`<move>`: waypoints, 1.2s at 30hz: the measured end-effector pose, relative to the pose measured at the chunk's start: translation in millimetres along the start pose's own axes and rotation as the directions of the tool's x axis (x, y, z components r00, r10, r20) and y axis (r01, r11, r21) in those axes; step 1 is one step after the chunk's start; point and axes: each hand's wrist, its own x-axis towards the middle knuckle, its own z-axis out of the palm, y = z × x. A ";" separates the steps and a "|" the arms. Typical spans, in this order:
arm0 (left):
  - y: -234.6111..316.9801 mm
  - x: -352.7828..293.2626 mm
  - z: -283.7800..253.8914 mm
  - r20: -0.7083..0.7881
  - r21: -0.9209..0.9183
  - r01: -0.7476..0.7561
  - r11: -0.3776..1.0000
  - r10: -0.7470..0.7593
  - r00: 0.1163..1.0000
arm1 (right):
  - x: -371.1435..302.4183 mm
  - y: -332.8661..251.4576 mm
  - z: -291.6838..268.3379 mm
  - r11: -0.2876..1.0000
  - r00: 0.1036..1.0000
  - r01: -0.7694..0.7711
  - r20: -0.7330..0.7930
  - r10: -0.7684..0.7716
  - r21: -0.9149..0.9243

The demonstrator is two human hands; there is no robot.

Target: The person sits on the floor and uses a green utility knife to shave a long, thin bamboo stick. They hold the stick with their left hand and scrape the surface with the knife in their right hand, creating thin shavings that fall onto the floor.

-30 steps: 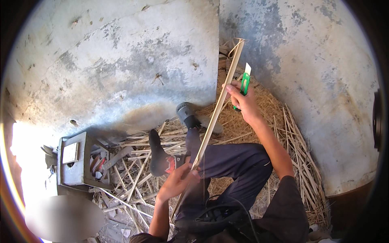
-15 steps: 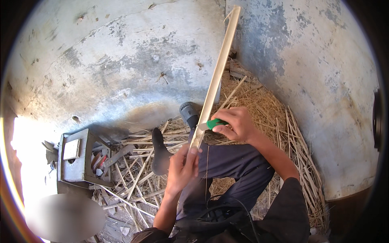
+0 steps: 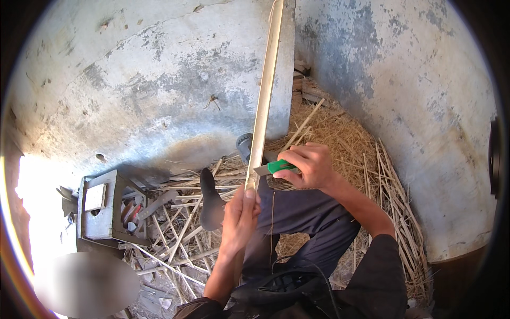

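My left hand (image 3: 241, 213) is closed round the lower part of a long split bamboo strip (image 3: 265, 87). The strip's pale hollow side shows, and it rises steeply away from me past the top edge of the view. In my right hand (image 3: 309, 164) is a utility knife (image 3: 280, 167) with a green handle. Its short grey blade points left and meets the strip's right edge just above my left fingers. A thin fibre hangs below the blade, in front of my dark trousers (image 3: 308, 210).
Split bamboo sticks (image 3: 180, 234) and shavings (image 3: 340, 127) cover the floor. At the left stands a wooden box (image 3: 101, 204) with tools in its open side. A blurred round shape (image 3: 85, 284) is at the lower left. Peeling walls (image 3: 159, 80) (image 3: 393, 106) meet behind the shavings.
The bamboo strip has swung left at its far end and stands more upright. My right hand has turned the knife, so more of its green handle shows and the blade sits slightly lower.
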 end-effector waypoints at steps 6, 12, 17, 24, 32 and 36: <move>-1.4 -3.9 -2.6 0.053 -0.082 0.080 0.993 -0.076 0.996 | 0.0 6.6 -4.1 0.999 0.999 -0.041 0.022 0.041 0.000; -8.1 -5.4 -10.3 0.065 0.005 0.045 0.999 -0.046 0.997 | -2.4 10.3 -0.8 0.999 0.999 -0.043 0.009 0.043 -0.031; -22.4 -10.6 -17.9 0.074 0.054 0.056 0.997 -0.060 0.995 | -3.1 25.8 4.5 0.991 0.990 -0.133 -0.040 0.134 0.025; -50.8 -56.2 -17.5 0.238 0.100 0.176 0.979 -0.196 0.951 | -6.9 85.0 -28.5 0.887 0.878 -0.455 -0.206 0.433 -0.076; -31.7 -48.1 -21.7 0.145 0.195 0.104 0.975 -0.133 0.980 | -8.5 56.6 -13.5 0.845 0.869 -0.466 -0.045 0.493 0.262; -30.0 -35.5 -22.6 0.144 0.095 0.048 0.994 -0.062 0.988 | -1.0 36.7 -19.0 0.893 0.930 -0.368 0.093 0.356 0.260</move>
